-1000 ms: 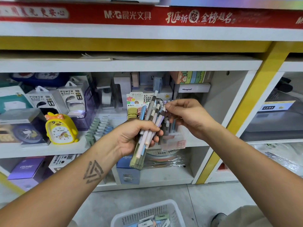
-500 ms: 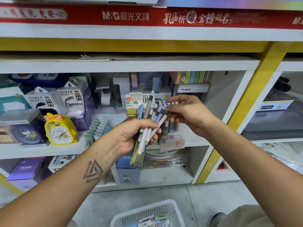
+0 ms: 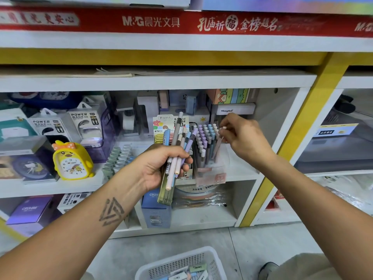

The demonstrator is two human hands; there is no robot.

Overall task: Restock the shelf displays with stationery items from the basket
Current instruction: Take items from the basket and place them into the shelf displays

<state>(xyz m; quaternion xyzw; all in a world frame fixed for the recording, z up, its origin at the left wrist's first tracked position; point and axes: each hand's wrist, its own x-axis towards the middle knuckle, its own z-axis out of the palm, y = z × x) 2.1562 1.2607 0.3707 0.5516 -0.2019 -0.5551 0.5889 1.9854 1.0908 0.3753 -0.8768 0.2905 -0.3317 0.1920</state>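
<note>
My left hand (image 3: 161, 164) grips a bundle of pastel pens (image 3: 177, 150) together with a flat green pack, held upright in front of the middle shelf. My right hand (image 3: 242, 136) is to the right, its fingertips pinching the top of one pen (image 3: 219, 142) that stands at the right side of the clear pen display box (image 3: 210, 174). That box sits on the shelf and holds several upright purple, blue and grey pens. The white basket (image 3: 181, 263) with stationery packs lies on the floor at the bottom edge.
On the shelf left of the pens are a yellow chick alarm clock (image 3: 70, 160), power bank boxes (image 3: 84, 124) and a rack of pastel items (image 3: 119, 158). A blue box (image 3: 155, 209) stands on the lower shelf. A yellow upright (image 3: 302, 126) divides the shelving.
My right hand has moved right, away from the bundle, with one pen now at the display box. The bundle in my left hand looks smaller and sits slightly lower.
</note>
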